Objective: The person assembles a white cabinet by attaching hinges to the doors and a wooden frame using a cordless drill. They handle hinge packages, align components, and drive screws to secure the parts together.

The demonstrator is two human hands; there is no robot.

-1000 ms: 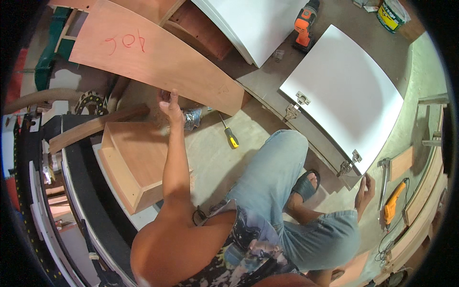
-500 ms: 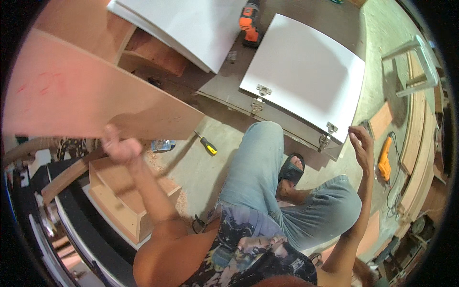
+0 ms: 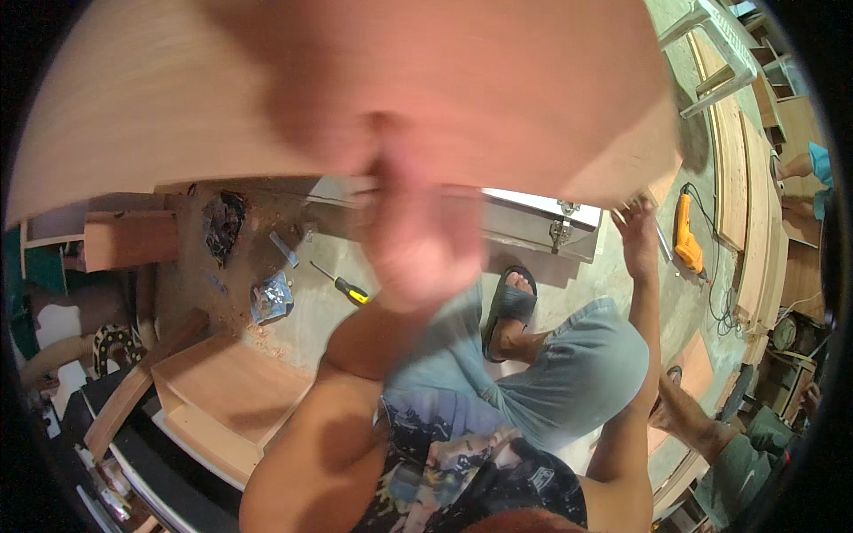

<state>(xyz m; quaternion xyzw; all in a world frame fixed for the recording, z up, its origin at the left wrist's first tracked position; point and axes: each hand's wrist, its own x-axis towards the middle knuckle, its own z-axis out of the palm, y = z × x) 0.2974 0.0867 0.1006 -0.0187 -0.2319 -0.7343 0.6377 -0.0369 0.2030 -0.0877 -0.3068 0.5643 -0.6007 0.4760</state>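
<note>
A large light-brown wooden panel point(image 3: 160, 115) covers the upper part of the view. My left hand point(image 3: 422, 253), smeared by motion, grips it by its near edge, with the thumb lying over its face. My right hand point(image 3: 637, 235) is raised by the panel's right end, fingers apart at its lower edge; whether they touch it I cannot tell. Beneath the panel, a strip of a white cabinet door point(image 3: 533, 202) shows, with a metal hinge point(image 3: 561, 229) at its near corner. The rest of the cabinet is hidden.
On the floor lie a yellow-black screwdriver point(image 3: 352, 290), a small plastic bag of hardware point(image 3: 271, 298) and an orange corded power tool point(image 3: 687, 235). A wooden box point(image 3: 222, 377) stands at the left. Boards point(image 3: 721, 173) and a white stool point(image 3: 733, 67) are at the right, near another person's leg point(image 3: 697, 417).
My left hand has swung the panel rightward and up across the view, covering most of the white doors and the drill. My right hand has moved slightly left and up, beside the panel's end.
</note>
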